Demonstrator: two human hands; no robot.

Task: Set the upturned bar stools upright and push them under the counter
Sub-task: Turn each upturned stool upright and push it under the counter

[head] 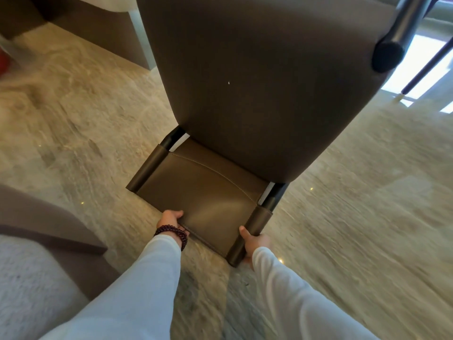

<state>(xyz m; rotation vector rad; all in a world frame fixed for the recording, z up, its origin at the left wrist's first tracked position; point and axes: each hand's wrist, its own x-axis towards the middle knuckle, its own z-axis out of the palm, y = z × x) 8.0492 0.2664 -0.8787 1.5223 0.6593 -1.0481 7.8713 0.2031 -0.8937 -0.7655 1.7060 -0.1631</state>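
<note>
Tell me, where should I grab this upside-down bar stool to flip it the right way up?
Grab the backrest from its free end nearest you. It is thin, with rounded side posts that fingers can wrap. Here the left hand grips the end edge and the right hand wraps one of them. The seat looks too wide to clasp.

Open floor (367, 217) beside stool (257, 82)

Furnished home interior, living-dining area. Glossy beige marble-veined tile floor (73, 106) throughout. Brown counter base with pale top (98, 28), upper left. Brown leather-upholstered bar stool with black metal legs (257, 82), centre. Bright low window glazing (419, 67), upper right. Grey woolly upholstered seat (29, 278), lower left.
</note>
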